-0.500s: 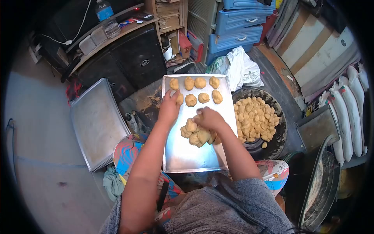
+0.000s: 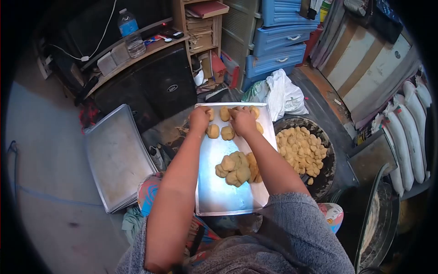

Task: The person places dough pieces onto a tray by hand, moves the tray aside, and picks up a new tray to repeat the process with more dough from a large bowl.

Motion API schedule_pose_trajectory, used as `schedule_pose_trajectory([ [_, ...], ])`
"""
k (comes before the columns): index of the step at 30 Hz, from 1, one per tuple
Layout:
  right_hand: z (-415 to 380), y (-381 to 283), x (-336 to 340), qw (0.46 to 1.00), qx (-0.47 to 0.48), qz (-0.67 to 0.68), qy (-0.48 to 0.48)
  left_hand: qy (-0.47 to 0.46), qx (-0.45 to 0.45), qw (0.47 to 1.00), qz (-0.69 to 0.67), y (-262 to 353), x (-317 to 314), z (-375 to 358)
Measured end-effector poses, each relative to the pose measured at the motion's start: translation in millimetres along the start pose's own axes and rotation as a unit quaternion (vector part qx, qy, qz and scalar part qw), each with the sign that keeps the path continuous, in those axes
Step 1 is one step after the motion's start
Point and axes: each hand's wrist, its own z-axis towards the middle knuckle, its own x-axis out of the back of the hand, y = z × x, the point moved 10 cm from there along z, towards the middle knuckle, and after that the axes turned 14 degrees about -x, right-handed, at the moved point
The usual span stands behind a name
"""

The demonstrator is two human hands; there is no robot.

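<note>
A metal baking tray [image 2: 207,182] lies in front of me with two rows of dough balls at its far end. My left hand [image 2: 199,120] is at the far left corner, its fingers curled against a dough ball [image 2: 211,114]. Over the far row, my right hand [image 2: 243,121] has its fingers closed around another ball, mostly hidden beneath it. Between the hands sits one dough ball [image 2: 224,114]; nearer me in the second row are two more, including a lumpy one [image 2: 227,133]. A heap of dough pieces [image 2: 235,169] rests on the tray's middle, partly behind my right forearm.
To the right, a round black basin [image 2: 329,171] holds many dough pieces [image 2: 301,150]. Stacked trays [image 2: 116,155] lean at the left. White plastic bags [image 2: 285,93] and blue drawers [image 2: 278,59] are beyond the tray. Long white sacks [image 2: 406,132] stand at far right.
My right hand has moved from the dough heap to the far row of balls. My left hand has shifted up to the far left ball. The tray appears lower in view.
</note>
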Motion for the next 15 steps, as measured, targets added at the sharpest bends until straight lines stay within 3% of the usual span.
schedule_pose_trajectory([
  [6,9.9,-5.8,-31.8,0.998,0.043,-0.032,-0.041,0.0,-0.055,0.998,-0.019,10.6,1.9,-5.3],
  [9,-0.9,-5.8,-8.4,0.999,0.047,0.023,-0.001,0.109,-0.022,0.994,0.01,25.1,37.5,-23.1],
  [11,-13.1,-10.2,9.7,0.997,0.041,0.062,0.028,0.069,-0.041,0.997,0.011,35.8,38.3,-39.1],
  [13,-28.2,-10.4,-7.9,0.994,0.018,0.065,-0.089,0.027,-0.058,0.998,0.007,39.9,30.0,-48.4],
  [15,-39.7,-16.7,-13.5,0.994,0.034,0.045,-0.095,-0.018,-0.02,0.999,-0.032,31.3,15.4,-60.0],
])
